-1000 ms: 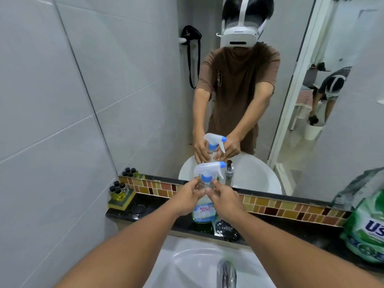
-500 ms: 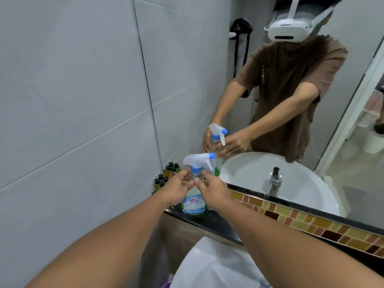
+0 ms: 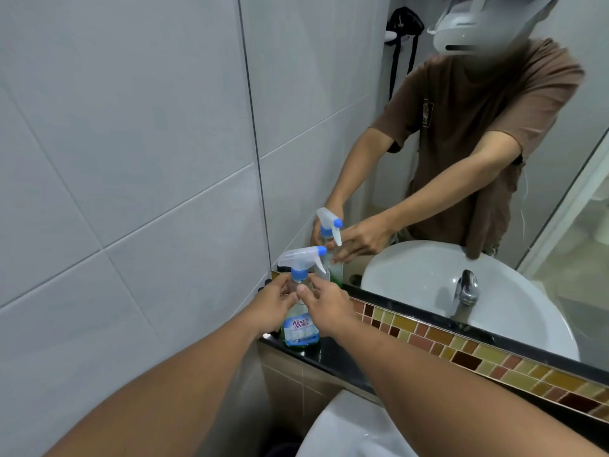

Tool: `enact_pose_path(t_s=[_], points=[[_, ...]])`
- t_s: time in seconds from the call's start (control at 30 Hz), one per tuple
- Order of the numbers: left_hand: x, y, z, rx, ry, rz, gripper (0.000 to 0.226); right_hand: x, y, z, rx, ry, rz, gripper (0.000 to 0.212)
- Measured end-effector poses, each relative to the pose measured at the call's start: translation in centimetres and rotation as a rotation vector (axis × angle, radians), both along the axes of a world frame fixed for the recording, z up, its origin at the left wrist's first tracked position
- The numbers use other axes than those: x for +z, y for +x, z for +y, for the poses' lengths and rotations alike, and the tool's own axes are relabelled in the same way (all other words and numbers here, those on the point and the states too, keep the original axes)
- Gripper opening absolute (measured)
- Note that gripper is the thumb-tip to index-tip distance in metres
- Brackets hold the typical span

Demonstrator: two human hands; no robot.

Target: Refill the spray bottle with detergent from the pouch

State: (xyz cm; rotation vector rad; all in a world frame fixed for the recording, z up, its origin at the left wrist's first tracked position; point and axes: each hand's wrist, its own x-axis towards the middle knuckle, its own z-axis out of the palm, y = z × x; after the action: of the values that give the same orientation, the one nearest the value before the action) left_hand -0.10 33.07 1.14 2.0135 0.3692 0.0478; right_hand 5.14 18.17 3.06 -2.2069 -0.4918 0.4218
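Note:
A clear spray bottle [image 3: 300,328] with a white trigger head, a blue collar and a blue-and-white label stands on the black ledge [image 3: 349,361] near the left wall corner. Green liquid shows at its base. My left hand [image 3: 272,306] wraps the bottle's shoulder from the left. My right hand [image 3: 328,308] holds it from the right, thumb and fingers at the neck. The mirror behind repeats the bottle and both hands. The detergent pouch is out of view.
A grey tiled wall [image 3: 148,192] closes the left side. A mosaic tile strip [image 3: 461,344] runs under the mirror. The white basin [image 3: 346,433] lies below the ledge. Small dark-capped bottles [image 3: 282,268] peek out behind the sprayer.
The view has swung left and the green pouch has dropped out of sight. The bottle, with both hands on it, now sits nearer the wall corner of the ledge.

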Motion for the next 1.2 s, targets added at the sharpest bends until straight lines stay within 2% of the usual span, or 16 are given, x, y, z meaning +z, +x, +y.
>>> enact_pose_path(t_s=[0.33,0.6,0.73,0.87,1.1,1.2], points=[[-0.1,0.4,0.7,-0.026,-0.078,-0.008,0.031,-0.5,-0.2,0.9,-0.064,-0.021,-0.021,0.048],[0.1,0.2,1.1,-0.065,-0.095,0.004,0.037,-0.1,-2.0,1.6,-0.182,-0.028,-0.013,0.054],[-0.2,0.2,1.4,-0.061,-0.102,0.013,0.044,-0.3,-2.9,2.5,-0.272,-0.022,-0.024,0.053],[-0.1,0.1,1.3,-0.060,-0.143,-0.005,0.043,0.0,-3.5,2.9,-0.317,-0.034,-0.019,0.052],[-0.6,0.4,1.8,-0.065,-0.152,0.004,0.046,0.3,-3.4,2.8,-0.306,-0.033,-0.020,0.052],[-0.6,0.0,1.4,-0.035,-0.128,0.006,0.053,0.6,-3.6,2.0,-0.262,-0.102,-0.078,0.051]])
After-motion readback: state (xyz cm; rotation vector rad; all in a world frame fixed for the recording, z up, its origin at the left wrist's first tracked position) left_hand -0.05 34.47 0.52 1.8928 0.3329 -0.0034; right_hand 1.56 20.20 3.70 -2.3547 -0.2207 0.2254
